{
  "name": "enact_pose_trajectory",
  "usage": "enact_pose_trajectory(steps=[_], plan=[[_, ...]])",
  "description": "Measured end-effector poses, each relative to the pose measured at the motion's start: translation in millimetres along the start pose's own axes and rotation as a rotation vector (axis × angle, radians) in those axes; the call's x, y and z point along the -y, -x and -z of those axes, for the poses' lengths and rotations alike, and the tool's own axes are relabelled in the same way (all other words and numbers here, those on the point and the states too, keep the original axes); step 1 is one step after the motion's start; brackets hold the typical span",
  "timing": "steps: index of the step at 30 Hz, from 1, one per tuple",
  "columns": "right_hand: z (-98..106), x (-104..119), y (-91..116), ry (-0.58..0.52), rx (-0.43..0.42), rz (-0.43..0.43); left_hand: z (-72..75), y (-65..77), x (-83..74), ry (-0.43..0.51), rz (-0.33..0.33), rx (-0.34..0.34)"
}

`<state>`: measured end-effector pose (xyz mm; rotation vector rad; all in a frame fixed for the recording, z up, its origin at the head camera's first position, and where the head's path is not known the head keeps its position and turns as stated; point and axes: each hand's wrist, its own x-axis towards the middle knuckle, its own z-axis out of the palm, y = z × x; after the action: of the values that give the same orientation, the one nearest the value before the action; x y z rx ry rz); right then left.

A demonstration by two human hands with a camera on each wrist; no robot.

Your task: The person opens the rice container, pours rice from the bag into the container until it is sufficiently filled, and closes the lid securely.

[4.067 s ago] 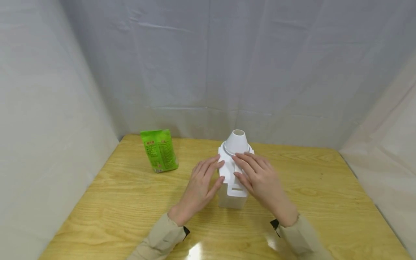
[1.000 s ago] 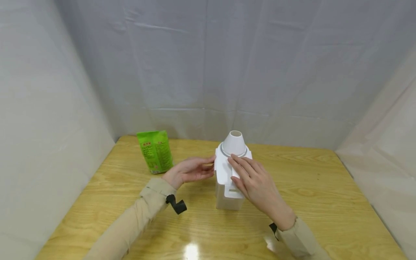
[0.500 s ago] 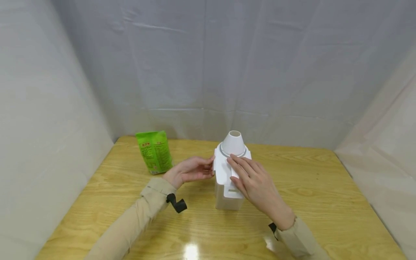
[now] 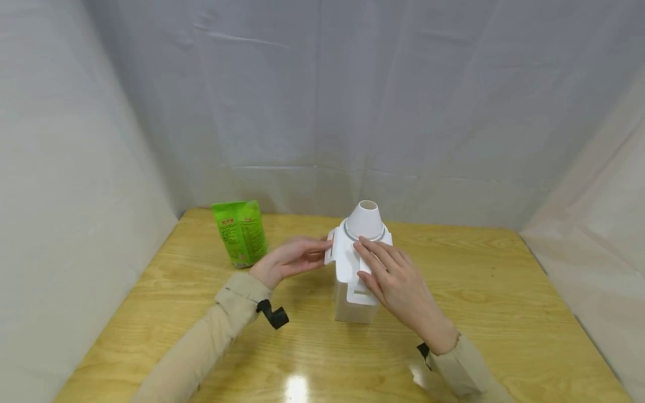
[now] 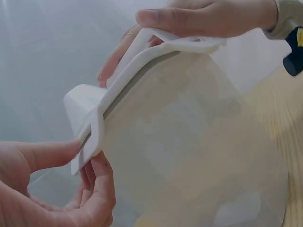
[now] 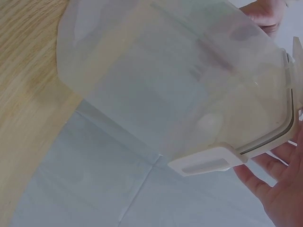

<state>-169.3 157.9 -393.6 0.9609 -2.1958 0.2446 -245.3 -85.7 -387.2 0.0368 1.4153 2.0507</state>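
A translucent plastic storage container stands upright on the table, covered by a white lid with a cone-shaped spout. My left hand pinches the lid's left side latch between thumb and fingers; that latch tilts outward from the wall. On top of the lid rests my right hand, its fingers fairly straight just in front of the cone. The front latch hangs near the container's front wall. In the right wrist view another slotted latch stands out from the see-through wall.
A green printed bag stands at the back left, behind my left hand. The wooden table is enclosed by pale cloth walls at the back and both sides.
My left hand has gone from the lid's top to its left side, and the left latch has swung outward in the last half second. The right hand has stayed on the lid.
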Motion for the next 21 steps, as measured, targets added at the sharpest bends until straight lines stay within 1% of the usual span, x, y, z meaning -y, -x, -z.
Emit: enact_pose_trajectory(steps=[4, 7, 12, 15, 16, 21], plan=[[-1, -1, 0, -0.003, -0.002, 0.004, 3.3, 1.7, -0.5, -0.112, -0.048, -0.016], [-2, -1, -1, -0.003, -0.003, 0.01, 5.1, 3.4, -0.8, -0.198, -0.082, -0.047], [-2, 0, -1, -0.007, 0.0, 0.009, 5.0, 7.0, -2.1, -0.372, -0.139, -0.085], [-1, 0, -1, -0.01, 0.006, 0.003, 3.0, 10.7, -3.0, -0.476, -0.214, -0.104], [-1, 0, -1, -0.012, 0.007, 0.003, 1.8, 12.8, -3.1, -0.518, -0.253, -0.118], [-1, 1, -1, -0.023, 0.001, 0.0, -7.6, 23.6, -1.5, -0.664, -0.44, -0.208]])
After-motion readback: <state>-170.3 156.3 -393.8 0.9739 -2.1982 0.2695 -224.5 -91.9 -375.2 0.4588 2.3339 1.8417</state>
